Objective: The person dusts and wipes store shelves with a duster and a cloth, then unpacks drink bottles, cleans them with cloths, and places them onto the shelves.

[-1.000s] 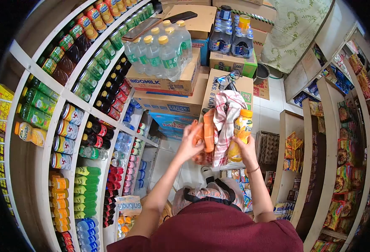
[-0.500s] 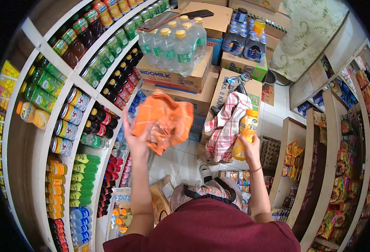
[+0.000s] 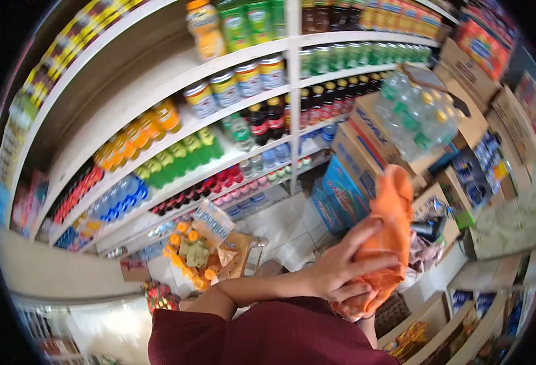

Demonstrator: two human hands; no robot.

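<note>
Right of the centre of the frame, the left hand (image 3: 356,264) holds an orange cloth (image 3: 391,228), its fingers curved across the folds, while the right hand is hidden behind the cloth, so what it grips cannot be told. Beyond the cloth, toward the right, part of a pale checked cloth (image 3: 426,252) shows, and in the upper right a pack of clear bottles (image 3: 414,115) sits on a cardboard box (image 3: 370,129). Shelves of drinks (image 3: 237,61) fill the upper left.
</note>
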